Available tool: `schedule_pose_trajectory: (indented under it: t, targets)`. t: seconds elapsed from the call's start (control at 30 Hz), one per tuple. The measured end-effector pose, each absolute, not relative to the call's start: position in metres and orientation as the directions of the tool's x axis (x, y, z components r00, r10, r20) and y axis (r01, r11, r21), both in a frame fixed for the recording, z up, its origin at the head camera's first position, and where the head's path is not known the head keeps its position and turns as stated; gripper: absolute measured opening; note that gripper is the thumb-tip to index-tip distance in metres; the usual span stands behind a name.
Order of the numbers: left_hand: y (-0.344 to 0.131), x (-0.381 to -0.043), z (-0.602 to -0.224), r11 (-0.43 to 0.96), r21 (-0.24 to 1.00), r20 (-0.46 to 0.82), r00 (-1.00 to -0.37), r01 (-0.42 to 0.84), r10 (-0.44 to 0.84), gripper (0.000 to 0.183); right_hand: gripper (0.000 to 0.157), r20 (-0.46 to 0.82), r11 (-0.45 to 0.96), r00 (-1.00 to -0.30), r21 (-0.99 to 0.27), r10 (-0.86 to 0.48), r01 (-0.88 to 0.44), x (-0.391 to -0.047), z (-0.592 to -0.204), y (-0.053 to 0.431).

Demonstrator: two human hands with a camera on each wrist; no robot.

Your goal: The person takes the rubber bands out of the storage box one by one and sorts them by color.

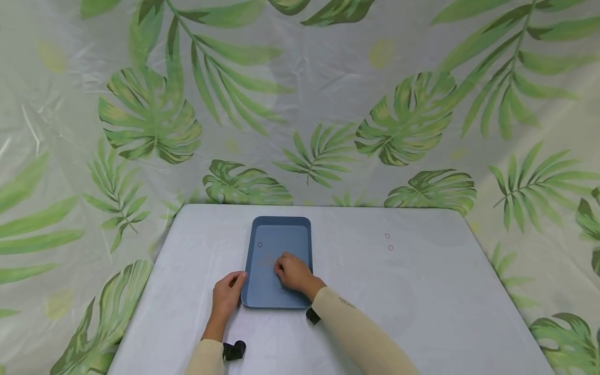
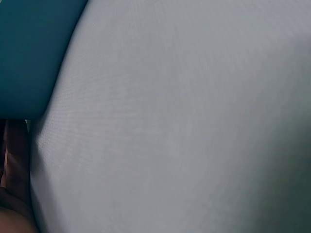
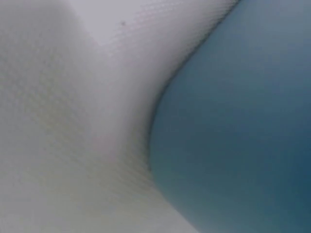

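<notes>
A blue rectangular tray [image 1: 276,234] lies lengthwise on the white-covered table. At its near left edge the left hand [image 1: 226,294] holds the rim, with the thumb at the top of the edge. The left wrist view has part of the left hand [image 2: 17,160] beside the tray's corner [image 2: 34,58]. Over the tray floor, the right hand [image 1: 294,272] has its fingers curled down; anything between the fingertips is hidden. Faint brownish marks [image 1: 267,260] lie left of those fingers. In the right wrist view only the tray's side [image 3: 233,126] and the cloth appear.
One small red ring [image 1: 260,245] is in the tray's upper left, and a small dark ring [image 1: 283,290] near its front. Two more red rings [image 1: 387,236] are on the table [image 1: 356,291] at the right. A leaf-patterned sheet [image 1: 328,94] hangs behind the table's far edge.
</notes>
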State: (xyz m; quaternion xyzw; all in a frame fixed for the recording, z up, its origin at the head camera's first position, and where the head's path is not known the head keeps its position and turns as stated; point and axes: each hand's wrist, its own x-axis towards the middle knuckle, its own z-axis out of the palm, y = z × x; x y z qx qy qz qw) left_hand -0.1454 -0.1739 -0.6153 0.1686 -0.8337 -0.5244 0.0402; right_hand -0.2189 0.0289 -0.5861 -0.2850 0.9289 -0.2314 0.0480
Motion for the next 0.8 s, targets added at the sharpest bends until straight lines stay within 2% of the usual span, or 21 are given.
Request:
schedule_pose_trajectory:
  t: [0.37,0.67,0.8]
  targets:
    - [-0.172,-0.145,-0.615,0.395,0.886,-0.114,-0.94,-0.243,-0.321,0.032,0.01,0.055,0.695,-0.865,-0.571,-0.498,-0.437,-0.218,-0.584,0.037]
    - [-0.173,-0.147,-0.616,0.393,0.884,-0.12,-0.937,-0.251,-0.328,0.031,0.003,0.142,0.563,-0.909,-0.745,-0.391,-0.359,-0.222,-0.569,0.055]
    - [-0.174,-0.147,-0.618,0.395,0.884,-0.12,-0.937,-0.252,-0.33,0.032,0.005,0.11,0.526,-0.928,-0.797,-0.357,-0.297,-0.224,-0.562,0.064]
